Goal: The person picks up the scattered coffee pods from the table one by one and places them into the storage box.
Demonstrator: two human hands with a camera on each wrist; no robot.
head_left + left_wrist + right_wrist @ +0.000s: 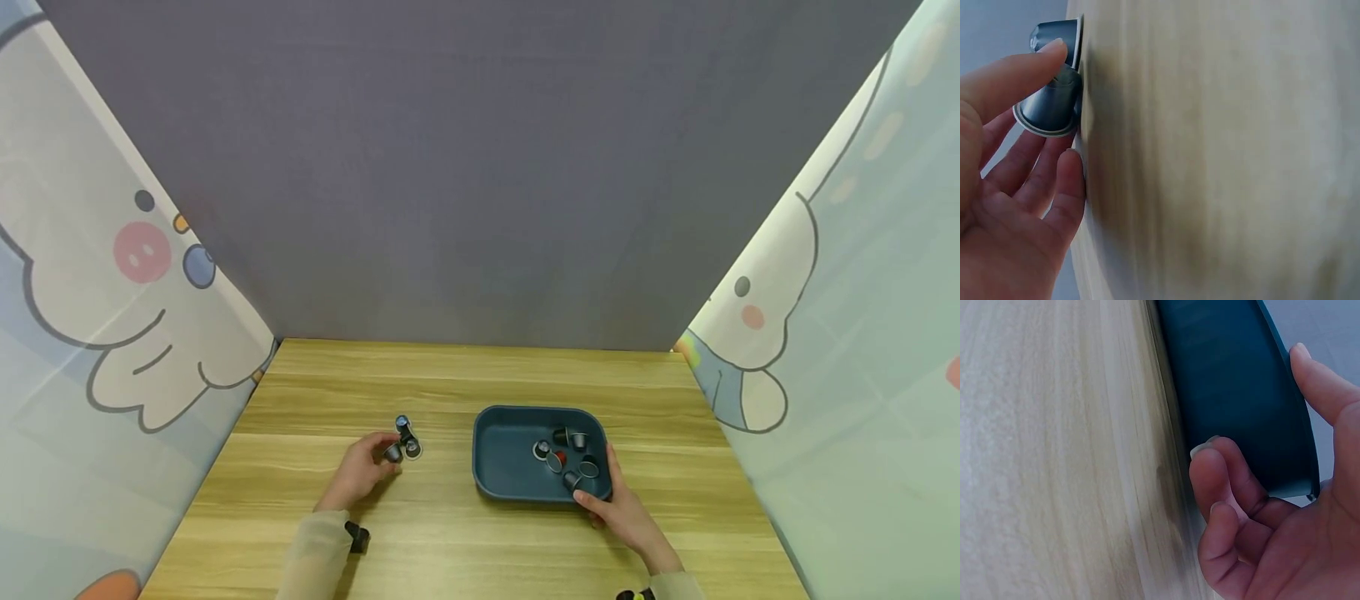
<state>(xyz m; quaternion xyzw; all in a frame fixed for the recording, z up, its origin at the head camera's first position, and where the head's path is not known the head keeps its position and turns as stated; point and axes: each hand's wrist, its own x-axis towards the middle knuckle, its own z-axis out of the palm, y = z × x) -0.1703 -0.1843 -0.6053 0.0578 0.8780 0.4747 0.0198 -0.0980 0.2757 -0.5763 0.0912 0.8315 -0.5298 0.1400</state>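
Observation:
On the left side of the table, my left hand (362, 472) pinches a dark coffee capsule (393, 453) between thumb and fingers, close to the tabletop. In the left wrist view the held capsule (1054, 106) is tilted, rim downward, partly behind the thumb; another capsule (1063, 34) stands just beyond. Several capsules cluster beside those fingers, including a blue-topped one (402, 422) and a dark one (412, 448). At the near right corner of a dark blue tray (502, 493), my right hand (624, 510) grips the rim and wall, thumb on top, fingers curled against the outside (1210, 481).
Several capsules lie in the tray's right half, among them a red one (556, 461) and a black one (561, 436). The wooden table (435, 542) meets a grey panel (480, 208) at the back. Cartoon-printed panels (847, 333) flank both sides.

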